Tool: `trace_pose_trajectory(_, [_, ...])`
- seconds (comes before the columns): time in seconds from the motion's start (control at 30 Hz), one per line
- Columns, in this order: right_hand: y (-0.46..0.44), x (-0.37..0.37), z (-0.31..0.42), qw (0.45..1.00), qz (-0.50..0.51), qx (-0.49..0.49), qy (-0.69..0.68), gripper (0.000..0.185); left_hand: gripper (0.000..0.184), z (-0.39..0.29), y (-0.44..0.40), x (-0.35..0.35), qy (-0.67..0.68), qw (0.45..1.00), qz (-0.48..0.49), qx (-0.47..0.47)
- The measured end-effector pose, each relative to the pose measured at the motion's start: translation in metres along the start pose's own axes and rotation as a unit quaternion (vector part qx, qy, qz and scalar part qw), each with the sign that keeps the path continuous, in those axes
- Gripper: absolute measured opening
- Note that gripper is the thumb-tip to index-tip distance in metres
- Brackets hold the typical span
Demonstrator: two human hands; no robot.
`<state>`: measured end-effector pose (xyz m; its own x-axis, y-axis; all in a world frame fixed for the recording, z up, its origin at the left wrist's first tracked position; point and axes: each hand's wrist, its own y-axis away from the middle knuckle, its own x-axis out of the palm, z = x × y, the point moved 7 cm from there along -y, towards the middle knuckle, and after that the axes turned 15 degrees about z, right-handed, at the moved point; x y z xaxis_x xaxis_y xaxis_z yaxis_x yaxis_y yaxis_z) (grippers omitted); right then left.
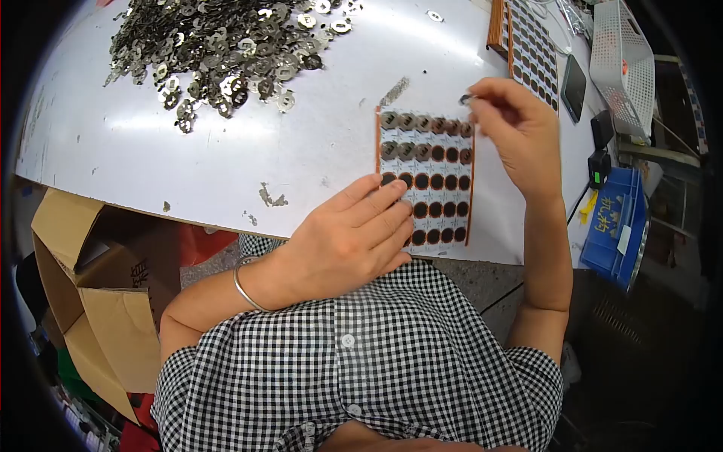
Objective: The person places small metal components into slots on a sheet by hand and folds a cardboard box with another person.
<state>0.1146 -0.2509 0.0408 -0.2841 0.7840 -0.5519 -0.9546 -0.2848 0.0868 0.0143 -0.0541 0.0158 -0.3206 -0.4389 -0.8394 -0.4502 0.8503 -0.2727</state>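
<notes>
A flat board with orange edges (471,194) lies in front of me, with rows of round black holes. Small round metal pieces (407,120) fill its top row and part of the second row; the lower rows show dark holes. My left hand (350,237) lies open over the board's lower left, fingers stretched out and covering some holes. Just past the board's top right corner, my right hand (520,124) pinches a small dark metal piece (466,99) between thumb and fingertips. That piece is partly hidden and slightly blurred.
A big heap of loose metal pieces (218,49) spreads over the far left of the white table (301,151). Stacked filled boards (532,49), a phone (574,88), a white basket (623,71) and a blue bin (614,222) stand at right. A cardboard box (113,331) sits at lower left.
</notes>
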Motion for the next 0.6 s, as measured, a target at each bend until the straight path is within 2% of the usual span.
trace_pose_trajectory(0.1, [0.010,-0.013,0.020,0.992,-0.077,-0.066,0.068,0.015,0.039,0.000,-0.002,-0.004,-0.002,1.000,0.005,-0.004])
trace_pose_trajectory(0.13, [0.010,-0.008,0.007,0.999,-0.007,0.010,-0.042,0.013,0.039,0.001,-0.002,-0.003,0.000,1.000,0.005,-0.006])
trace_pose_trajectory(0.23, [0.019,0.025,-0.004,0.981,0.078,0.104,-0.144,0.013,0.039,0.001,-0.002,-0.001,0.003,1.000,0.000,-0.009])
trace_pose_trajectory(0.37, [0.025,0.038,-0.015,0.985,0.071,0.137,-0.074,0.015,0.039,0.000,-0.002,-0.003,0.001,1.000,-0.003,-0.010])
trace_pose_trajectory(0.6, [0.028,0.037,-0.015,0.991,0.064,0.118,-0.023,0.012,0.038,0.000,-0.001,-0.002,0.001,1.000,-0.001,-0.008])
